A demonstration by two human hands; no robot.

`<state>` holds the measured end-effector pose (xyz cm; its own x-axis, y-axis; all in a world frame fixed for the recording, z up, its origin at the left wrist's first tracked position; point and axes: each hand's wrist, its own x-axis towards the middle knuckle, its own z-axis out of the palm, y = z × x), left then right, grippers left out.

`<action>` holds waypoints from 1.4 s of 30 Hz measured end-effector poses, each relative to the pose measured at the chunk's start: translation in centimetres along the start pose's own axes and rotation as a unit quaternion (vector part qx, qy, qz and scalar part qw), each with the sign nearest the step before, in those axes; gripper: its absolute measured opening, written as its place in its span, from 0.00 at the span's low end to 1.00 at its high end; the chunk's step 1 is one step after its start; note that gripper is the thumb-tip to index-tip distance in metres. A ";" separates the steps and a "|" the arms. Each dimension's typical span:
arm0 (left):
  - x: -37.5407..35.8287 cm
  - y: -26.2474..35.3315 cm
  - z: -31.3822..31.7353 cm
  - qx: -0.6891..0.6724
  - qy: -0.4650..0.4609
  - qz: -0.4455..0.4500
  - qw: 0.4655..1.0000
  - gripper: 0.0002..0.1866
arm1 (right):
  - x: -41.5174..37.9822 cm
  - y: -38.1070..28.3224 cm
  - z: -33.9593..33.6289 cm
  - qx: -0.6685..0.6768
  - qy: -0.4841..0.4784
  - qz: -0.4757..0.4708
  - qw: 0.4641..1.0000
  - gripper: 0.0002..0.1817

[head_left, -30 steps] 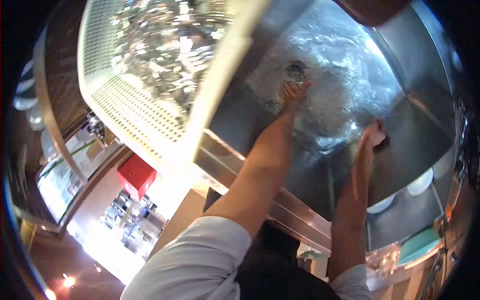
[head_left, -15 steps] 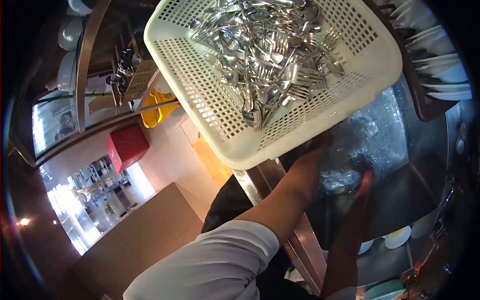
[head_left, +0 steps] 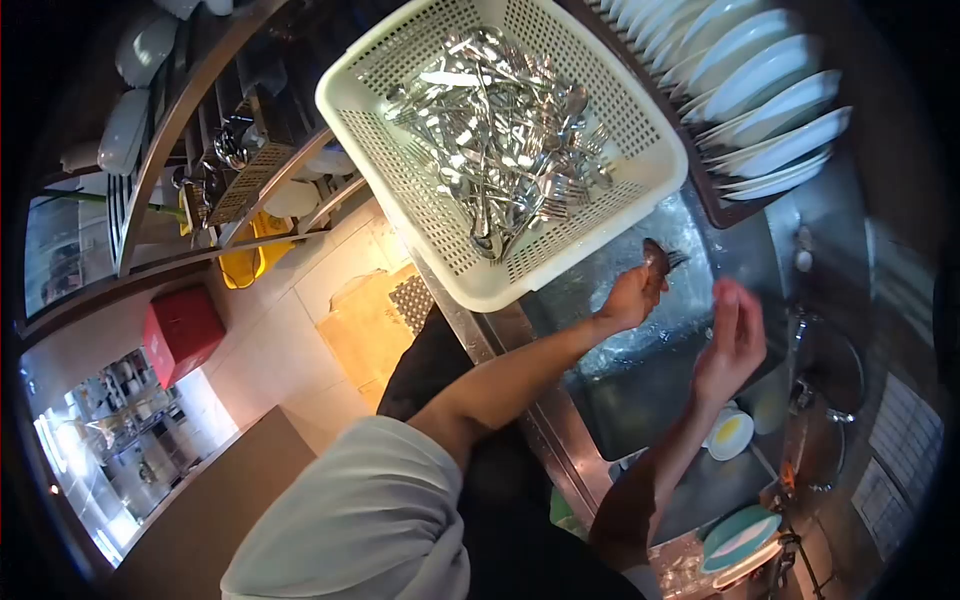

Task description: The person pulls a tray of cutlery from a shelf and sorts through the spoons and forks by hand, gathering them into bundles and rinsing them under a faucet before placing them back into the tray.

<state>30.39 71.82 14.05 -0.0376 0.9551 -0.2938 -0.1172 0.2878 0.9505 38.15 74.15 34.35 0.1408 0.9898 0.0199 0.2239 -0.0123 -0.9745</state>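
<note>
Cutlery [head_left: 490, 145] looks shiny mtl, basket [head_left: 585, 236] perf. plastic, plates [head_left: 770, 75] v. glossy, sleeve [head_left: 360, 500] matt cloth.

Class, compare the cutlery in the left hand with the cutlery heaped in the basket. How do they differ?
Number: the held cutlery is a small bunch; the heaped cutlery is many pieces.
Support: the left hand grips the held cutlery above the sink; the heaped cutlery lies in the basket.
Look: the held cutlery appears darker; the heaped cutlery glints silver.
Shared: both include fork tines.
</note>
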 end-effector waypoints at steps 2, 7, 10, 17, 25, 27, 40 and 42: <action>-2.1 6.9 -2.0 -0.108 0.014 0.004 0.994 0.12 | 2.1 -3.4 2.3 -0.037 -0.007 -0.082 0.996 0.08; -5.6 22.7 -12.3 -0.183 0.105 0.028 0.977 0.15 | 6.1 -4.2 8.0 0.074 -0.099 -0.101 0.987 0.10; -4.5 25.9 -19.7 -0.196 0.184 0.019 0.963 0.21 | 5.2 -3.1 15.2 -0.163 -0.206 -0.094 0.960 0.10; -0.8 23.8 -32.4 -0.064 0.104 0.101 0.987 0.21 | 1.2 -0.6 21.1 -0.628 -0.203 -0.128 0.740 0.14; -1.4 25.6 -32.5 0.012 -0.121 0.164 0.979 0.18 | 3.4 -14.6 24.3 -0.055 -0.284 0.014 0.957 0.10; 0.2 25.1 -33.5 -0.031 -0.061 0.124 0.990 0.16 | 4.3 -16.3 24.7 0.084 -0.203 0.161 0.962 0.12; 0.4 21.2 -41.5 0.036 0.074 0.042 0.996 0.15 | 11.0 0.1 27.7 -0.460 -0.077 0.153 0.871 0.25; 0.7 22.8 -40.1 0.002 0.118 0.049 0.992 0.11 | 10.0 -2.5 26.6 -0.491 -0.058 0.049 0.868 0.19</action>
<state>-12.13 76.22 31.46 -0.2793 0.9356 -0.2158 -0.0987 0.1956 0.9757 13.33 87.82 31.03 0.1193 0.9842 -0.1307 0.9385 -0.1547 -0.3086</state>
